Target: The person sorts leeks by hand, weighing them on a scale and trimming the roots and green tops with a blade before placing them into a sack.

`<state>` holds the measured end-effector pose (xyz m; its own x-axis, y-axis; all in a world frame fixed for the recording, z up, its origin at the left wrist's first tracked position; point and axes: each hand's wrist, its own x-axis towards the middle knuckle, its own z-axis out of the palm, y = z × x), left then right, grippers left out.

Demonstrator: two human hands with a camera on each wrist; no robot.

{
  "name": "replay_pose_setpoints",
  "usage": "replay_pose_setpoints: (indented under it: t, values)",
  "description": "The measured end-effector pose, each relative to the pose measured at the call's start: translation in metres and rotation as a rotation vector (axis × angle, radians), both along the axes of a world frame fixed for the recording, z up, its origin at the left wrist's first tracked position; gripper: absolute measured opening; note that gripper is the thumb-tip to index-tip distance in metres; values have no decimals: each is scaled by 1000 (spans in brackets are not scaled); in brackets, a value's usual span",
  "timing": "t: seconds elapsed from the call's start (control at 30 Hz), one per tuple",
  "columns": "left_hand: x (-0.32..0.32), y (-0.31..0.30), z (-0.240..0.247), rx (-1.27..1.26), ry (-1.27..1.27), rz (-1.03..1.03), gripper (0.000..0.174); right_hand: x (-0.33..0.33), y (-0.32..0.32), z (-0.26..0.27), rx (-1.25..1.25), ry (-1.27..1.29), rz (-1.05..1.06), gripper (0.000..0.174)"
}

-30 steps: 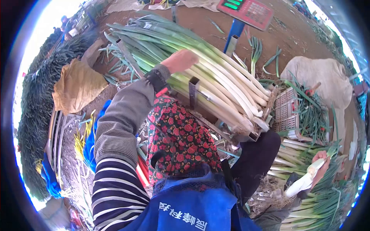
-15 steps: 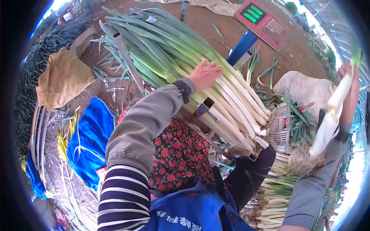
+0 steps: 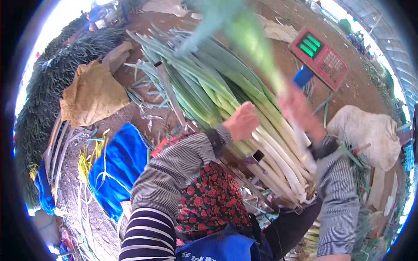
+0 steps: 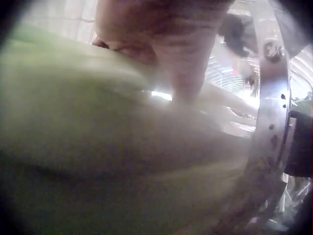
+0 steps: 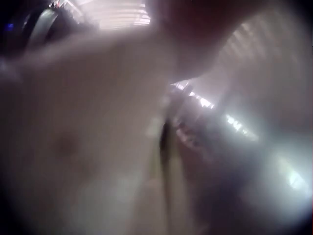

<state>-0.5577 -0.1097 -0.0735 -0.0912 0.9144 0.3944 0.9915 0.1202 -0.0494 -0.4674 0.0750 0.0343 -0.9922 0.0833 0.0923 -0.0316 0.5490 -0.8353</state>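
Observation:
Long, thick green onions point(image 3: 278, 167) with white stalks and dark leaves lie in a pile at the middle of the head view. My left hand point(image 3: 243, 122) rests on the pile with curled fingers, gripping stalks near where white turns green. In the left wrist view, the left hand's thumb and fingers point(image 4: 183, 63) press against a pale stalk. My right hand point(image 3: 301, 111), blurred, holds another green onion point(image 3: 257, 43) over the pile's right side. Its leaves point away from me, across the pile. A blurred pale stalk point(image 5: 83, 122) fills much of the right wrist view.
A red scale display point(image 3: 320, 56) with green digits stands behind the pile on a blue post. Metal uprights point(image 3: 170, 93) flank the pile. Tan sacking point(image 3: 91, 93), a blue cloth bundle point(image 3: 117, 172) and a pale sack point(image 3: 368, 135) lie around it.
My right hand has swung from the far right over to the pile, bringing a green onion with it. The left hand has gone from flat-spread fingers on the stalks to curled ones.

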Motion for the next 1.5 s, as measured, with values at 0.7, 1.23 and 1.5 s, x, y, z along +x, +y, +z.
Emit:
replay_pose_setpoints:
  t: [0.7, 1.23, 1.5]
  values:
    - [22, 0, -4, -175, -5, 158, 28, 40, -3, -136, 351, -118, -45, 48]
    - [16, 4, 59, -619, -285, 176, 56, 60, -9, -145, 434, -176, -241, 45]
    - [-90, -23, 29, -532, 174, 283, 26, 67, -29, -129, 457, -199, -348, 41]
